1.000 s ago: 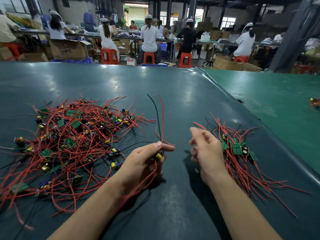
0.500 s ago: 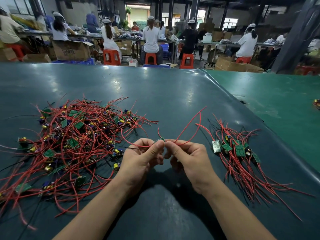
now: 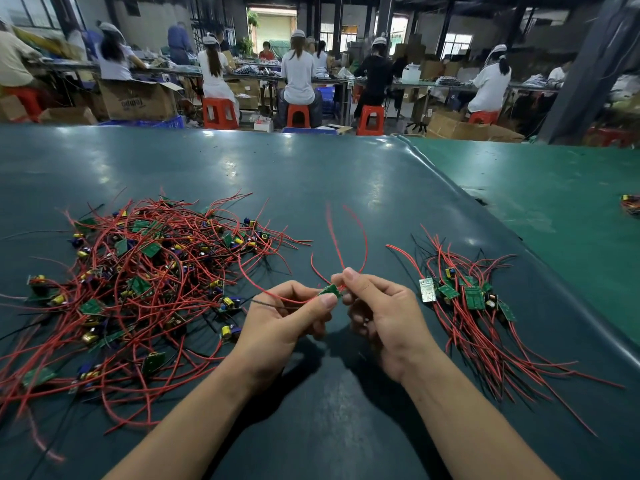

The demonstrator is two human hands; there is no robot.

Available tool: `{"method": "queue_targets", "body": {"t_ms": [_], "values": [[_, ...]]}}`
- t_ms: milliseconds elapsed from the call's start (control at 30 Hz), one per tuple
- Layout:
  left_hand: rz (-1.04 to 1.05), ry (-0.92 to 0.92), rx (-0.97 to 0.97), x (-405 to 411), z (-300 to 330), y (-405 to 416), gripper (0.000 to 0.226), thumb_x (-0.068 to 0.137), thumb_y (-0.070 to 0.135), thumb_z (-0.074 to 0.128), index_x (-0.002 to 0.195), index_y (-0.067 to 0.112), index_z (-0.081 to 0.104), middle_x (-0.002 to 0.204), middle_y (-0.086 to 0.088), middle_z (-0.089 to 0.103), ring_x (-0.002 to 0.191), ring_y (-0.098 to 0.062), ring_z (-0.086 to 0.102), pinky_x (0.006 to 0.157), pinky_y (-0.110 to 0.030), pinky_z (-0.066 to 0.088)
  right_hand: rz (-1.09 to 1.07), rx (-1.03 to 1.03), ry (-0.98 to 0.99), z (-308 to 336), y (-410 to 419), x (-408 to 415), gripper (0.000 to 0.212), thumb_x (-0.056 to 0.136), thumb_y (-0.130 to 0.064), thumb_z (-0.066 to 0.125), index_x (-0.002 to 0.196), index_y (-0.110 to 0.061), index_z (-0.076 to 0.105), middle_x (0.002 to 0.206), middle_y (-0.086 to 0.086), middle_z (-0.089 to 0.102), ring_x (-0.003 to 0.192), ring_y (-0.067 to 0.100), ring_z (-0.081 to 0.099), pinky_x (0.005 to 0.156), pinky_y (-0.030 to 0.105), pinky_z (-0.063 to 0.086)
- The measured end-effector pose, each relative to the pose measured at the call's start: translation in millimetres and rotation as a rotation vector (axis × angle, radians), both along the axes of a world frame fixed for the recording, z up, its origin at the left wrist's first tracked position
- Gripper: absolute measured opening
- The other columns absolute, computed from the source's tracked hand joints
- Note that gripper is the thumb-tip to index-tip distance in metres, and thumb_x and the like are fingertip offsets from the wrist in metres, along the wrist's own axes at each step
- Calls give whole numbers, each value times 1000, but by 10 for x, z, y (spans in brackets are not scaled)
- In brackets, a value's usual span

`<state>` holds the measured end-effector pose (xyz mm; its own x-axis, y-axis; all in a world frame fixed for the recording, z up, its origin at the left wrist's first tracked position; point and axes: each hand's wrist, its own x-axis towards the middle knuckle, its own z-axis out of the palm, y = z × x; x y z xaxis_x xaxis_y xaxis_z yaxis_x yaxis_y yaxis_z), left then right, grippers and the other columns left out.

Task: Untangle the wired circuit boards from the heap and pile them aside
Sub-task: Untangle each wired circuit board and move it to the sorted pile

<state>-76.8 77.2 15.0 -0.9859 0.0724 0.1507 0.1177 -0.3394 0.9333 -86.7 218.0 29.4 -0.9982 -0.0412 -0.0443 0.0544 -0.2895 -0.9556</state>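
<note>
Between the two piles, head view: one board [image 3: 329,290] is held just above the table [image 3: 346,188], pinched from both sides. Left hand [image 3: 287,320] clamps thumb and forefinger on the board's left end; right hand [image 3: 381,317] pinches its right end and wire roots, other fingers curled under. Board's long axis runs roughly left-right between the two grips. Its red wires [image 3: 346,237] loop up and toward the far side, one trailing left toward the heap [image 3: 138,282], touching or just clear, can't tell. Sorted pile [image 3: 467,306] lies right of the grip, close beside the right hand and well apart from the left. Judgement: right hand is nearer, so it likely carries the board right once the wires are free of the heap.
</note>
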Motion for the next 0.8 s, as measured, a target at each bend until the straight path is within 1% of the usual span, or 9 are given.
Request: {"method": "queue_targets", "body": {"t_ms": [100,200,300,333,400,500,567,700,800], "values": [[1,18,-50,-15,-39,-5,23,69,11,84,62,16,62,58,-7,60,46,-15,48,49,-24,43,-124,-32,9,-1,58,-69,22,90,-19,66,72,-10,76,57,-5,56,38,5,35,37,16,26],[16,5,-84,-27,-52,-16,21,70,15,78,57,20,63,55,-4,58,44,-14,47,49,-26,40,-170,-58,2,21,158,-114,21,90,-20,65,75,-7,73,60,-6,62,37,5,36,35,16,26],[91,-2,-30,-24,-42,-24,24,62,19,88,59,19,64,57,-5,58,46,-15,46,49,-25,40,-94,110,-43,-16,134,-77,30,87,-38,67,75,-12,77,64,-2,64,39,7,40,36,15,27],[113,-2,-15,-18,-33,-16,21,61,22,84,62,17,64,58,-5,59,46,-14,47,48,-23,41,-55,151,-52,-30,103,-54,34,82,-45,69,74,-13,77,63,-1,64,40,7,40,37,15,27],[135,2,-29,4,-22,0,19,64,18,78,68,9,62,58,-4,61,47,-10,49,47,-19,42,16,184,-22,-40,48,-17,37,70,-53,71,71,-17,77,58,-3,61,40,7,39,38,15,27],[116,12,-153,33,-18,30,15,74,2,75,71,1,60,64,-7,66,51,-8,52,50,-16,43,13,262,90,-36,26,6,28,79,-37,75,64,-14,74,48,-7,56,38,5,36,38,14,28],[107,9,-192,45,-2,41,16,77,-2,74,70,2,60,63,-7,66,49,-8,51,49,-16,42,-27,244,94,-47,37,-5,24,85,-25,73,66,-11,74,52,-3,57,39,6,35,38,15,26],[76,2,-150,38,10,33,18,78,-2,72,69,5,59,58,-5,62,45,-8,49,46,-16,41,-55,71,-22,-35,20,-35,22,88,-19,69,68,-12,75,55,-3,53,41,7,32,37,16,23],[51,-18,-101,32,24,12,17,71,10,75,67,7,59,58,-7,61,45,-13,47,47,-19,41,-40,-33,-70,-23,6,-53,24,90,-20,65,70,-12,76,55,-5,50,39,7,30,37,17,23]]}}
